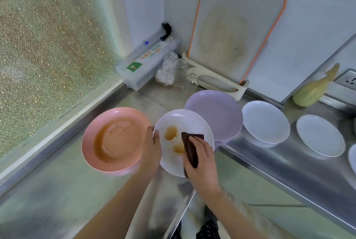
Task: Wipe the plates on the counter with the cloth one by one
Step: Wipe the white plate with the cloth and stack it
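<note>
Where 2 stainless steel runs meet in a corner, the counter carries the plates under white walls, with a pebbled glass pane filling the left side. An orange-edged cutting board stands upright in a cream rack at the back. A clear dispenser box in the corner bears a green sticker and small print too blurred to read. The pink plate, smeared brown, sits at the left. A lilac plate, a white plate and a clear glass plate line up to the right. The stained white plate is held tilted at the centre; the left hand grips its left rim. The right hand presses the dark brown cloth on it, fingers together, the cloth's long axis running away from the person.
</note>
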{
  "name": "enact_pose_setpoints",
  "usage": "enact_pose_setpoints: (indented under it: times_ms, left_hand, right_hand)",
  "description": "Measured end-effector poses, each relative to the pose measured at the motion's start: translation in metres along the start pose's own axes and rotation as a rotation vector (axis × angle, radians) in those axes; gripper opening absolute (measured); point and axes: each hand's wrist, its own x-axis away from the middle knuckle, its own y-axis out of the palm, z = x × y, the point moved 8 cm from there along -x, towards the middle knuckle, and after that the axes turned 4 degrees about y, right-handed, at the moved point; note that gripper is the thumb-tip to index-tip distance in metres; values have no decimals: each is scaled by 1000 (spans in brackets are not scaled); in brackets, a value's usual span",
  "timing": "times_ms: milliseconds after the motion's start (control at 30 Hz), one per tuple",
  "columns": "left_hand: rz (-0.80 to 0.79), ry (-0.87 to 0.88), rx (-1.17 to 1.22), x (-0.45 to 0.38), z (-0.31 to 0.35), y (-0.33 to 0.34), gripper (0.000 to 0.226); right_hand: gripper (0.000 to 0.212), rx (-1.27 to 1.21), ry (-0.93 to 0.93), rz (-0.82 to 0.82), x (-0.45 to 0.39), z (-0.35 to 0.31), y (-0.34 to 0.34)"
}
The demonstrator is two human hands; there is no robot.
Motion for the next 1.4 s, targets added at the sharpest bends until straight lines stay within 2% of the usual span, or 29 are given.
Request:
enact_pose_setpoints:
  times_ms: [167, 300, 400, 467, 533, 667, 733, 800, 900, 967, 1067, 1200, 1300, 1400]
  left_hand:
    - [-18, 118, -35, -16, 44, 20, 10]
    - [-44, 201, -179, -30, 61, 23, 23]
    - [-102, 207, -182, -36, 65, 27, 22]
    - [-132, 197, -171, -37, 67, 30, 22]
    - [-139, 204, -156, -36, 71, 35, 22]
    - [-129, 213, -98, -28, 85, 52, 20]
    - [-111, 224, -92, -28, 94, 59, 21]
    - [-79, 265, -124, -30, 104, 62, 23]
    - [-60, 288, -148, -37, 111, 60, 24]
    - [-59, 261, -132, -41, 112, 56, 23]
    - [-25, 234, -138, -46, 116, 55, 25]
    - [41, 218, -149, -46, 120, 64, 25]
    - [77, 261, -136, -46, 128, 67, 25]
    - [50, 286, -147, -50, 134, 71, 25]
  right_hand:
    - [49, 142, -233, -15, -6, -32, 14]
    - [44, 291, -421, -87, -12, -24, 2]
    - [38, 428, -529, -89, -18, -5, -16]
    - [38, 488, -450, -28, -31, 12, -36]
    - [42, 505, -287, 29, -43, 28, -55]
    - [51, 346, -33, 111, -45, 31, -63]
    - [55, 284, -44, 116, -40, 14, -55]
    - [52, 275, -163, 76, -30, -6, -48]
    - [44, 349, -384, -39, -19, -16, -51]
    - [38, 445, -437, -11, -23, -2, -66]
    - [33, 515, -299, 90, -41, 26, -90]
    - [40, 303, -57, 118, -44, 32, -79]
    - [57, 228, -112, 107, -32, 11, -49]
    - [58, 263, -167, 116, -27, 4, -45]
